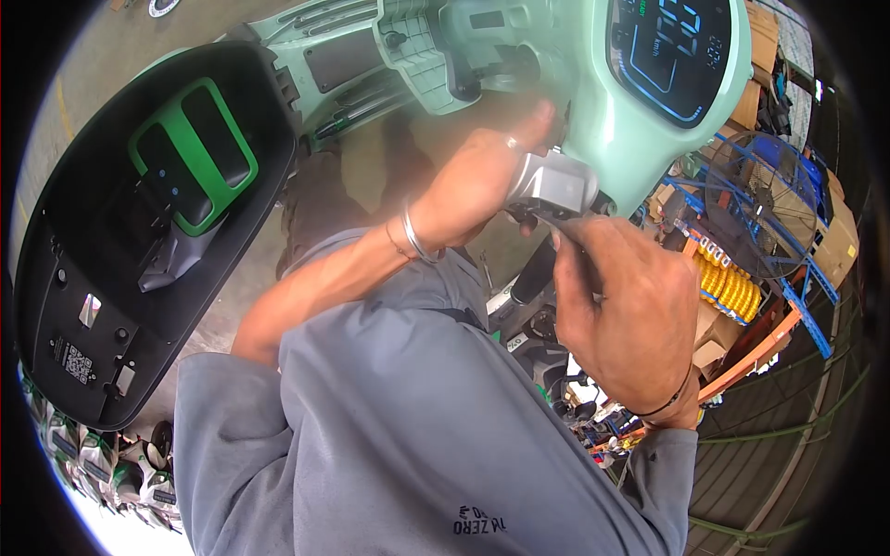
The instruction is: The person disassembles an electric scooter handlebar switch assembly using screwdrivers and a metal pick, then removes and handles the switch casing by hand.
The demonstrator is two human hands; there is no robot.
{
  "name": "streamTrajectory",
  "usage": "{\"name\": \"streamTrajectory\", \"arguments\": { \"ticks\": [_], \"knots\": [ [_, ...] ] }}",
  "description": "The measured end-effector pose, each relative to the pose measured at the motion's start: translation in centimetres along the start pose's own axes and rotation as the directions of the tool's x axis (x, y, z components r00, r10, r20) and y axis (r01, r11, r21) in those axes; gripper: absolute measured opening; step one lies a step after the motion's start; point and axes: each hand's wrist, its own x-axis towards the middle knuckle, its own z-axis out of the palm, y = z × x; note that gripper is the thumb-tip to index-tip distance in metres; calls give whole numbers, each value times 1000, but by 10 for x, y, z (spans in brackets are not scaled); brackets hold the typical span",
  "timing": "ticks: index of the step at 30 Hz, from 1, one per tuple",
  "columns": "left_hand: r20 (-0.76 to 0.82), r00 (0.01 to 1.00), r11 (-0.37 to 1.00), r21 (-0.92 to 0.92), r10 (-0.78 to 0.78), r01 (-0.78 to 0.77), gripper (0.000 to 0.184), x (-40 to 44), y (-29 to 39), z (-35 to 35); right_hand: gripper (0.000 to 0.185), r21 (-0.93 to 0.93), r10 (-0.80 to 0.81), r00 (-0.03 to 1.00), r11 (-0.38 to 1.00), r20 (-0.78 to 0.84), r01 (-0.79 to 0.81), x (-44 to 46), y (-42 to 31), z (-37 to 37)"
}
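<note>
My left forearm slants up across my front, the left hand curled. My right hand reaches in from the other side, back showing, fingers bent, thumb angled towards the fingertips.

Open floor strip between black shell and left forearm, passable. Shell blocks left side; mint dash housing walls off upper right. Left hand and right hand crowd silver part, tight access.
</note>
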Motion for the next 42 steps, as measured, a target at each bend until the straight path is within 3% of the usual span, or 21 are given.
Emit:
{"name": "streamTrajectory", "arguments": {
  "ticks": [8, 18, 21, 23, 28, 30, 32, 35, 38, 42],
  "knots": [
    [-123, 992, 999, -44, 19, -25, 68, -5, -7, 7, 12, -72, 28, 999, 997, -34, -30, -6, -4, 12],
    [-202, 976, 996, 55, 84, -74, 68, -7, -1, 8, 18, -140, -19, 997, 990, -75, 8, -10, -3, 24],
    [-146, 987, 997, 59, 65, -56, 66, -4, 0, 3, 16, -139, -37, 996, 990, -87, 25, -8, 0, 18],
    [-45, 999, 996, 87, 30, -26, 65, -2, 0, 2, 13, -33, -22, 999, 999, -40, 20, -6, 3, 8],
    [-15, 999, 994, 99, 42, -41, 64, 2, 3, 2, 14, -22, 6, 1000, 1000, -26, -7, -14, -3, -14],
    [28, 999, 999, -48, -23, 24, 63, 6, 0, -6, 18, 29, -1, 991, 1000, -135, 5, -18, 0, -18],
    [41, 998, 997, -59, -49, 51, 61, 12, -2, -11, 20, 92, -8, 981, 995, -192, 26, -18, 5, -17],
    [135, 988, 969, -222, -77, 106, 57, 21, -11, -15, 17, 217, 158, 955, 971, -251, -104, -14, 11, -14],
    [190, 976, 946, -284, -105, 158, 55, 26, -16, -18, 20, 166, 156, 973, 978, -171, -127, -13, 15, -9],
    [248, 962, 948, -264, -112, 178, 56, 30, -21, -19, 23, 157, 69, 984, 987, -162, -43, -12, 20, 2]
  ]
}}
